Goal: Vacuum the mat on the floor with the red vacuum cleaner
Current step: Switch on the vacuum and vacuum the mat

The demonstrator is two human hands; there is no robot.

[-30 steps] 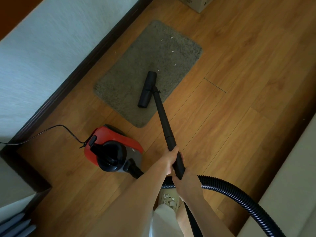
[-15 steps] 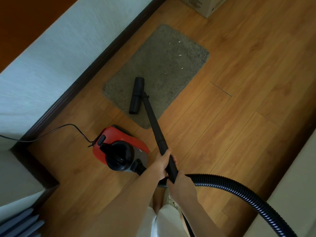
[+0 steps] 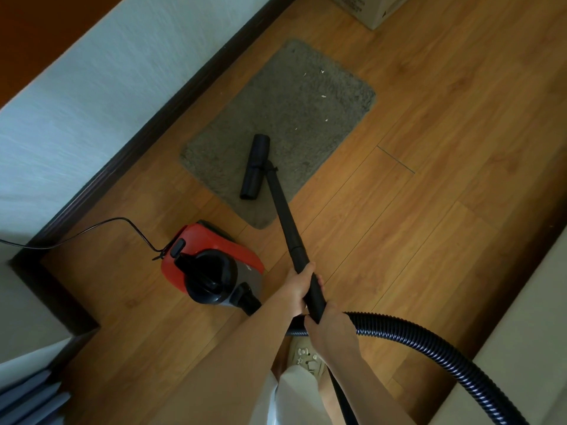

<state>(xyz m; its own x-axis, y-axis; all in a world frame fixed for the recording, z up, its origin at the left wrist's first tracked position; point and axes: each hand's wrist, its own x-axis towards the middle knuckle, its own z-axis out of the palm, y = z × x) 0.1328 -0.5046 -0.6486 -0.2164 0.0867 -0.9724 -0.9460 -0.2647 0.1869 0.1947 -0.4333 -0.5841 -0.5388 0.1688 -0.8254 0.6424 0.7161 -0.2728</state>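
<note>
Both the left hand (image 3: 299, 286) and right hand (image 3: 329, 326) grasp the wand (image 3: 287, 222), steering the floor head (image 3: 255, 167) across the mat's (image 3: 276, 118) near half, crumbs (image 3: 322, 95) lying beyond, the red vacuum cleaner (image 3: 211, 265) just beside the mat.

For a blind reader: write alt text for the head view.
Both hands, left and right, grip a black vacuum wand whose floor head rests on a grey mat; the red vacuum cleaner sits nearby.

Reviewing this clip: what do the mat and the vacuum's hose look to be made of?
The mat looks like shaggy grey textile pile, with fuzzy edges. The hose looks like black ribbed flexible plastic, with a slight sheen on its ridges.
</note>
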